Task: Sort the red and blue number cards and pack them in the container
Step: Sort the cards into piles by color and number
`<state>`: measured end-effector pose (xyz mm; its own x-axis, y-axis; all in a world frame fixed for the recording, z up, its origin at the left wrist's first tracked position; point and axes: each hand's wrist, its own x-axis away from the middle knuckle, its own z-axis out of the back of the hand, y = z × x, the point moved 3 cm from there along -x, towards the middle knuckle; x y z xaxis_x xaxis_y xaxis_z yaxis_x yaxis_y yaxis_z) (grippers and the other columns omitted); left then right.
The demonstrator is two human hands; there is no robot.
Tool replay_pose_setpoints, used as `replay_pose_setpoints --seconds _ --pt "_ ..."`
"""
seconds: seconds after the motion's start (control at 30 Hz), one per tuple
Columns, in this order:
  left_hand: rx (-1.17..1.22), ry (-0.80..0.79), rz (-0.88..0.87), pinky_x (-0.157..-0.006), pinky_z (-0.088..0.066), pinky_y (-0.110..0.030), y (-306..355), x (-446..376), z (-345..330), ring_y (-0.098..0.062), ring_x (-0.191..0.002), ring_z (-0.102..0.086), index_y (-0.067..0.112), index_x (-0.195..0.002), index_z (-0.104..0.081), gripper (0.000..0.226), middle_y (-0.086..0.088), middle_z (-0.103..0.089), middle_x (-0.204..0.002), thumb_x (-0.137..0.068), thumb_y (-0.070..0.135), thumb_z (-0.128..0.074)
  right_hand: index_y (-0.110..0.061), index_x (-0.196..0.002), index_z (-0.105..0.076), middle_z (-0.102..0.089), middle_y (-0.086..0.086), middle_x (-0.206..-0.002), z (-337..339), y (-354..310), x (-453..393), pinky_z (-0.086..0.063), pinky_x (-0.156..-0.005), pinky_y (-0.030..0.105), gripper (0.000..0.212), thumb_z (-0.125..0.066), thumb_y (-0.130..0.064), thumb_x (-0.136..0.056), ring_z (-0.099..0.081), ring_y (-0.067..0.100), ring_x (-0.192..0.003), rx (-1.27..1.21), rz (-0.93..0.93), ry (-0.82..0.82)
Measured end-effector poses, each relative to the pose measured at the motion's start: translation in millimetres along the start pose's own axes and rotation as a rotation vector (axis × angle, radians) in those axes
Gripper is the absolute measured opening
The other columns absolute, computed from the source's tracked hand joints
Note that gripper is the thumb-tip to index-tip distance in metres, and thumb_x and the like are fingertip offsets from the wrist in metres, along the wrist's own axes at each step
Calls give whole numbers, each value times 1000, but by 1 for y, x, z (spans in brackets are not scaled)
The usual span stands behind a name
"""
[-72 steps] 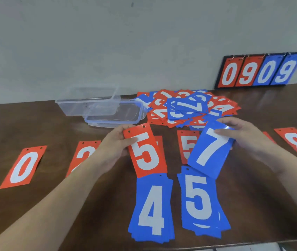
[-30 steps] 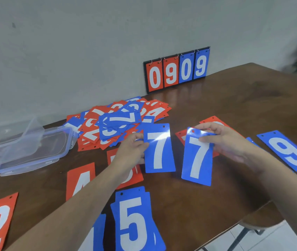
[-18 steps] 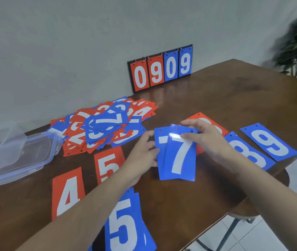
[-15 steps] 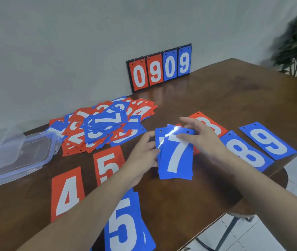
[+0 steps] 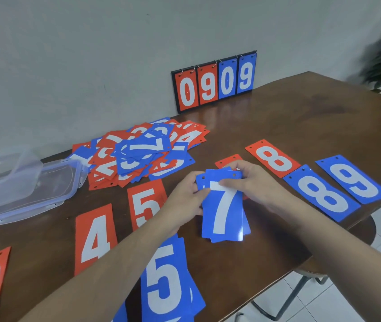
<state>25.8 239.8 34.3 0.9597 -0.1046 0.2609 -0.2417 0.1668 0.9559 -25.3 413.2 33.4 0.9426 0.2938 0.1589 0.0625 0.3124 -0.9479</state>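
Dark brown wood forms the worktop (image 5: 277,117), set against a pale grey wall, with a flip scoreboard (image 5: 215,81) reading 0909 propped at twelve o'clock. At the centre of the view a small stack of blue 7 cards (image 5: 224,210) is held just above the wood. The left hand (image 5: 185,196) grips the stack's left edge near the top, and the right hand (image 5: 250,184) pinches its upper right corner, fingers laid across the face. How many cards are in the stack cannot be counted; at least two offset edges are seen.

The step in hand is judged to be the squaring-up of the blue sevens within the sort by colour and number. Sorted cards are laid around the stack: a red 5 (image 5: 146,203) and a red 4 (image 5: 95,238) at nine o'clock, a blue 5 pile (image 5: 166,282) at six o'clock, and a red 8 (image 5: 273,158), a blue 8 (image 5: 322,194) and a blue 9 (image 5: 352,177) at three o'clock. A red card at eleven o'clock is mostly hidden behind the hands.

An unsorted heap of mixed cards (image 5: 143,152) is left at ten o'clock, and beyond it, at nine o'clock, the clear container (image 5: 29,189) lies near the worktop's far-left edge, seemingly without cards.

The next move is likely to call for the stack to be set down in the open gap between the blue 5 pile and the blue 8, edges aligned, before another card is drawn from the heap.
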Motion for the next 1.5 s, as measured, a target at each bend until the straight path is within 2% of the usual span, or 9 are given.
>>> replay_pose_setpoints --seconds 0.2,0.4,0.57,0.73,0.87,0.97,1.1,1.3,1.5 --pt "130 98 -3 -91 -59 -43 -11 1 5 -9 -107 -69 39 -126 -47 30 10 -67 -123 -104 19 -52 -25 -124 -59 -76 1 -107 -3 7 18 -58 -93 46 31 -69 -26 -94 -74 18 -97 -230 -131 -36" --pt "28 -84 3 -91 -59 -46 -15 2 -10 -13 -107 -69 37 -122 -48 39 4 -67 -120 -99 6 -54 -28 -116 -61 -75 -7 -101 7 20 38 -62 -81 34 20 -65 -29 -96 -74 7 -92 -32 -146 -12" --pt "-196 -101 -77 -73 -53 -19 -13 1 -21 -3 -108 -62 42 -129 -42 38 13 -60 -123 -101 21 -57 -33 -111 -64 -73 -10 -97 33 34 55 -61 -79 32 14 -64 -29 -97 -71 6 -95 120 -152 65" --pt "-534 -65 -250 -92 -48 -18 -11 -9 -28 0 -116 -54 41 -122 -54 29 19 -51 -127 -100 22 -57 -41 -104 -68 -71 -18 -96 70 45 75 -48 -76 17 21 -60 -22 -100 -64 1 -98 334 -131 134" --pt "-824 -148 -419 -107 -41 -24 -6 -14 -49 -2 -128 -43 35 -126 -56 26 20 -48 -136 -100 27 -56 -43 -120 -62 -64 -22 -100 87 54 78 -42 -73 13 28 -57 -23 -101 -58 3 -101 534 -152 193" --pt "-946 -188 -479 -114 -29 -28 -2 -19 -66 -3 -139 -33 34 -133 -53 31 17 -42 -147 -102 31 -53 -33 -135 -59 -62 -19 -107 91 61 79 -42 -76 13 38 -59 -20 -99 -57 2 -97 640 -119 232" --pt "-1083 -215 -478 -118 -23 -33 -5 -29 -79 -6 -146 -25 36 -142 -47 40 15 -34 -156 -103 44 -46 -33 -132 -62 -58 -16 -110 89 61 93 -48 -85 21 37 -62 -23 -97 -54 2 -97 706 65 338" --pt "-1134 -200 -520 -121 -26 -37 -16 -41 -86 -6 -146 -27 38 -146 -43 46 16 -37 -156 -103 51 -41 -42 -133 -60 -52 -19 -143 75 84 119 -36 -110 26 52 -45 -70 -91 -45 7 -129 950 232 59" --pt "-1169 -173 -563 -121 -24 -36 -14 -46 -94 -6 -145 -29 37 -146 -44 45 16 -39 -155 -103 49 -41 -39 -139 -57 -47 -13 -151 73 85 113 -26 -116 26 58 -38 -68 -93 -41 13 -138 989 226 86"
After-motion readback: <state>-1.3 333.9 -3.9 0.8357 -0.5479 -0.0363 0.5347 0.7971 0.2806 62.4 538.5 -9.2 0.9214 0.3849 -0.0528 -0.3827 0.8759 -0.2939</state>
